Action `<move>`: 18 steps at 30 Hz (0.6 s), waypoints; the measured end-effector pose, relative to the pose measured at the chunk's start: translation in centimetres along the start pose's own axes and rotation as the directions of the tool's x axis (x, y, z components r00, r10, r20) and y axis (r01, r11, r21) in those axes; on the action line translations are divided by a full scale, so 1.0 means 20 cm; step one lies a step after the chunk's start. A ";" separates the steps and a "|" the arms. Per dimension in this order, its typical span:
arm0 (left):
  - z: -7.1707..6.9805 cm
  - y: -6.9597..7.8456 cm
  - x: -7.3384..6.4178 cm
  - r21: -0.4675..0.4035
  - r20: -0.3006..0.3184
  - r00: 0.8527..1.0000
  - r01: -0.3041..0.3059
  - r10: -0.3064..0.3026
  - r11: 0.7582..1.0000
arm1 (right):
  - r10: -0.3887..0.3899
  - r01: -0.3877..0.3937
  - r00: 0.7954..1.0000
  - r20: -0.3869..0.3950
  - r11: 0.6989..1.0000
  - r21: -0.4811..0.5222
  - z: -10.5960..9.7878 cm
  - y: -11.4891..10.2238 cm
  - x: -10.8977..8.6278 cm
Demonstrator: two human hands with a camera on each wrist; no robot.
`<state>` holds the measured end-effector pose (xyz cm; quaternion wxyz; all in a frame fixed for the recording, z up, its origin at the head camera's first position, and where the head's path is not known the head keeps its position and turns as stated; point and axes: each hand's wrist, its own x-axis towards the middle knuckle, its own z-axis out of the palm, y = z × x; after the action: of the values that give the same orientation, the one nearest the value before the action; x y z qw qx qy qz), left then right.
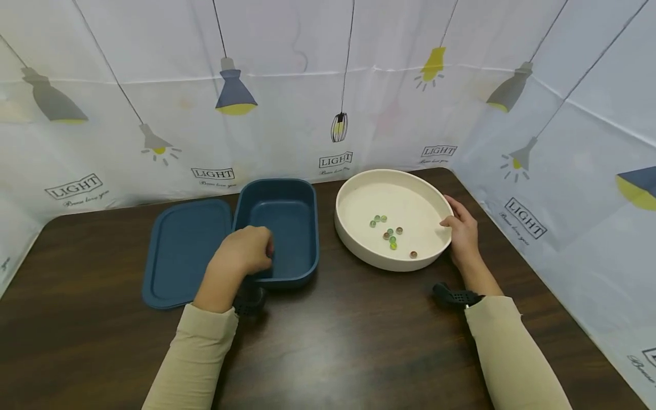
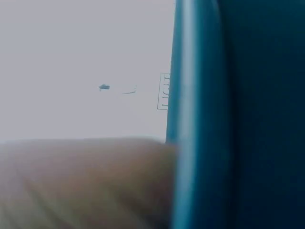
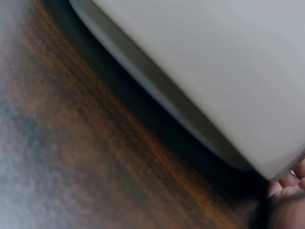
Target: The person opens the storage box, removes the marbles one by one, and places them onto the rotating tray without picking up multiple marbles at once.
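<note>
A round cream dish [image 1: 359, 193] stands on the right side of the table, with several small green and brown glass marbles [image 1: 393, 240] on its floor. My right hand [image 1: 463, 233] grips its right rim, thumb over the edge and fingers around the outside. In the right wrist view, the dish's outer wall [image 3: 214, 62] fills the upper right. My left hand [image 1: 243, 250] is over the near left part of a deep blue rectangular box [image 1: 292, 228]. Its fingers point down into the box and are mostly hidden, so I cannot tell what they hold.
A flat blue lid [image 1: 187, 245] lies left of the box, right beside it. Behind the dark wooden table [image 1: 338, 341] hangs a white sheet [image 1: 287, 131] printed with lamps, which also runs along the right edge.
</note>
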<state>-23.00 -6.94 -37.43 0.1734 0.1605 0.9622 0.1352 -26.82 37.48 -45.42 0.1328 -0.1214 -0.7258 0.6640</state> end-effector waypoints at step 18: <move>0.03 0.00 0.02 0.065 0.070 0.994 0.078 -0.082 0.995 | 0.011 -0.011 1.000 0.004 1.000 0.028 0.00 0.00 0.01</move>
<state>-23.14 -6.66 -38.12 0.2082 0.1320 0.9647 0.0921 -26.95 37.48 -45.38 0.1293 -0.1221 -0.7160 0.6751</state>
